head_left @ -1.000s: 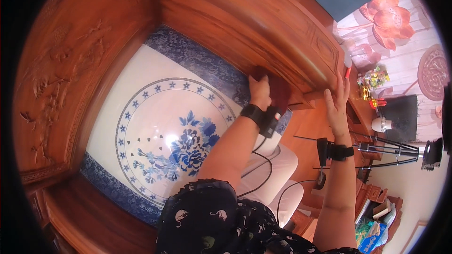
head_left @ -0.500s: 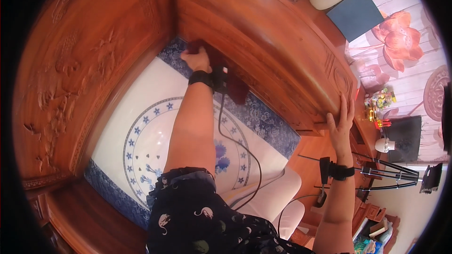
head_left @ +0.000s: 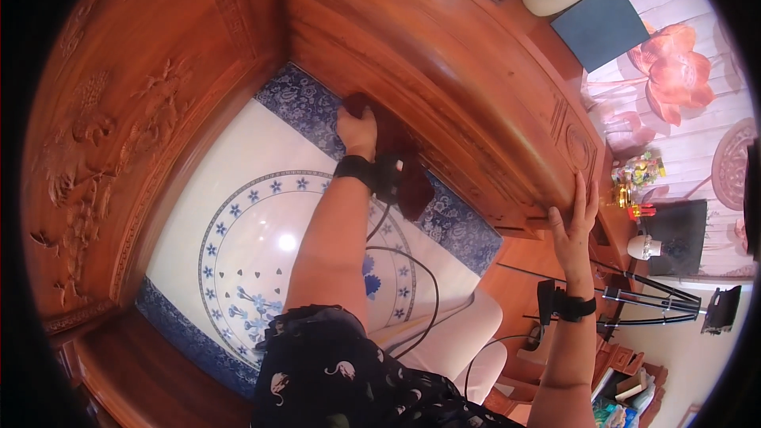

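Note:
My left hand [head_left: 357, 131] is closed on a dark maroon cloth [head_left: 414, 190]. The cloth lies bunched along the foot of a carved wooden panel [head_left: 444, 71], over the blue patterned border [head_left: 297, 103] of a glossy white floor [head_left: 238, 143] with a ring of blue flowers. Part of the cloth is hidden behind the hand and the black wrist device [head_left: 388, 178]. On the rounded wooden edge at the panel's right end rests my right hand [head_left: 575, 226], its fingers spread and holding nothing.
A second carved wooden panel [head_left: 119, 127] rises on the left. A black cable [head_left: 432, 269] trails from the left wrist device. Past the right hand stand a black tripod [head_left: 650, 297], a small white vase [head_left: 644, 247] and a dark flat board [head_left: 600, 25].
My left hand has slid right and nearer along the panel's foot, bringing the cloth along. The right hand stays at the wooden edge.

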Tool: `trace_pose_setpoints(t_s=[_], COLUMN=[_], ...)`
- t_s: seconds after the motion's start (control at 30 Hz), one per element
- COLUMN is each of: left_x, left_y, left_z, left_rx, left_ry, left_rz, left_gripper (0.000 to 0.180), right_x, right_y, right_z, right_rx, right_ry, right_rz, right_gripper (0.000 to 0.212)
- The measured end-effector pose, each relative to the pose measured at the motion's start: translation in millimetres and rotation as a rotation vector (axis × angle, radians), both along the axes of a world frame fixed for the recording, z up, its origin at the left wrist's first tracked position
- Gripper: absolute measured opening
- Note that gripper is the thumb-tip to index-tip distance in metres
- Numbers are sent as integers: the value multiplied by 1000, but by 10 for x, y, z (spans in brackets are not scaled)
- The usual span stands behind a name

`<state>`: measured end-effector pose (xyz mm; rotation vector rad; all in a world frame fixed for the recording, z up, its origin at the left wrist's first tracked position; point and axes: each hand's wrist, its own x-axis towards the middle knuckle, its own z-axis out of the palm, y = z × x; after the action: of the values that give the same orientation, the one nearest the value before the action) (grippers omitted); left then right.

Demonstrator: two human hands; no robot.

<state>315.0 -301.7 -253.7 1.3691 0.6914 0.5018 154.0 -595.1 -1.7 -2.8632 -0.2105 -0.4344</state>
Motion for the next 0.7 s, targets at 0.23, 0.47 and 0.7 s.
trace_pose_setpoints(t_s=[0.23, 0.47, 0.7], left_x=[-105, 56, 11], left_y=[192, 543, 506], left_z=[232, 223, 272], left_rx=[453, 560, 670], left_ry=[144, 148, 161], left_rz=[-74, -384, -336], left_gripper=[39, 51, 46], right_x=[13, 2, -5], right_y=[-54, 15, 75], right_z=[-16, -4, 17], right_rx=[-6, -27, -21], right_ry=[-5, -20, 38], right_rz=[-16, -48, -70], right_gripper=[68, 70, 73])
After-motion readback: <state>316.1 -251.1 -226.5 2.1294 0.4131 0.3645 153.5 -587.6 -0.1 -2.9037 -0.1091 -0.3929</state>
